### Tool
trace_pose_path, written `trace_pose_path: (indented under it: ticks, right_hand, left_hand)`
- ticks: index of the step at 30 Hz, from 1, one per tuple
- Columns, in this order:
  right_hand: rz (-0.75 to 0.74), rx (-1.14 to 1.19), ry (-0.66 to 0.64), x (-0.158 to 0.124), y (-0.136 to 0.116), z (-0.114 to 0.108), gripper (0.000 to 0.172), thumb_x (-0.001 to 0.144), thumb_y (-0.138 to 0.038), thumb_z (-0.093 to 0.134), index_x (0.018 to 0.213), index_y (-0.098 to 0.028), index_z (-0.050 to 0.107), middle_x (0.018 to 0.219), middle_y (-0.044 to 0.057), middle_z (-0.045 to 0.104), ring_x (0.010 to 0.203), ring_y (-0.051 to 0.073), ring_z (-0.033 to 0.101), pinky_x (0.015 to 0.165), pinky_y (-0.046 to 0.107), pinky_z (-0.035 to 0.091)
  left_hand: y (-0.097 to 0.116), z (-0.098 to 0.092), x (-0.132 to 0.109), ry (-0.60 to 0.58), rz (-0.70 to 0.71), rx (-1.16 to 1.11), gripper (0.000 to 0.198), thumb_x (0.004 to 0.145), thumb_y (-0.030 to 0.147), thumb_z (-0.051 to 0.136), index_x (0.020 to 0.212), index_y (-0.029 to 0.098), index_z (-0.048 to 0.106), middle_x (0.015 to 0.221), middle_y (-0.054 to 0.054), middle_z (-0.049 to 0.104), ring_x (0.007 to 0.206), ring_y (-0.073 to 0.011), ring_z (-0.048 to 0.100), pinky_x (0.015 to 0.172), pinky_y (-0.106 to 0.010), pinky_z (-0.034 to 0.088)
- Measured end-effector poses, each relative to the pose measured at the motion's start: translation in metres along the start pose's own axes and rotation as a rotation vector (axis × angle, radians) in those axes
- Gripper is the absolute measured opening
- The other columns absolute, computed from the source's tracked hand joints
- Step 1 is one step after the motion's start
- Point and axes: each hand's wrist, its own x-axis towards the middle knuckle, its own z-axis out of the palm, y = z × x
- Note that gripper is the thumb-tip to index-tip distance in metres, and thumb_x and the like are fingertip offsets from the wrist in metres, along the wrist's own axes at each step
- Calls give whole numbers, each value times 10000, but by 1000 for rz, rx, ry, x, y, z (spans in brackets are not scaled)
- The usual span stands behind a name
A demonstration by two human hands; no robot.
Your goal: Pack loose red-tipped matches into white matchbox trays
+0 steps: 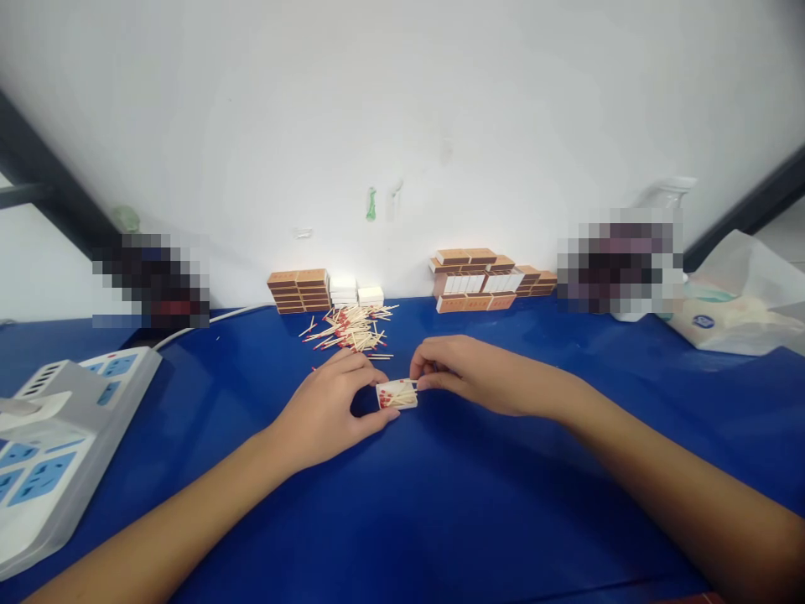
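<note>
A small white matchbox tray [407,404] lies on the blue table, partly filled with red-tipped matches [395,396]. The thumb and fingers of my left hand [336,394] are closed around its left end. At the tray's upper right edge, my right hand [449,369] pinches a match [407,382] that lies across the top with its red head to the left. Just beyond my left hand is a loose pile of matches [355,325], its near edge partly hidden by my fingers.
Stacked brown matchboxes [298,291] and white trays [343,290] stand against the wall behind the pile. More matchboxes [476,300] are piled farther right. A power strip [119,428] sits at left, a tissue pack [723,327] at right. Two blurred-out patches flank the table's back.
</note>
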Motion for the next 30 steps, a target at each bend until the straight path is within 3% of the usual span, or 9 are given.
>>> trace_pose_path:
  ticks: [7, 15, 30]
  right_hand:
    - [-57, -15, 95, 2, -7, 7, 199, 1065, -278, 501, 970, -200, 657, 990, 42, 660, 884, 171, 601, 791, 304, 453]
    - [-34, -161, 57, 6, -16, 28, 111, 1034, -270, 596, 1066, -188, 664, 1119, 66, 640, 800, 153, 622, 685, 290, 426]
    - [-47, -160, 23, 8, -12, 27, 103, 1036, -236, 596, 1025, -179, 681, 1062, 57, 647, 826, 155, 631, 726, 286, 436]
  left_hand:
    - [0, 0, 0, 5, 9, 7, 276, 899, 420, 760, 1107, 243, 725, 1080, -53, 699, 1045, -249, 642, 905, -405, 544]
    - [2, 1, 1, -2, 13, 21, 238, 912, 412, 746, 1072, 238, 724, 1016, -48, 684, 993, -241, 630, 850, -386, 540]
    - [2, 1, 0, -13, 29, 53, 249, 939, 421, 716, 1104, 234, 719, 1033, -52, 679, 1007, -241, 626, 853, -386, 538]
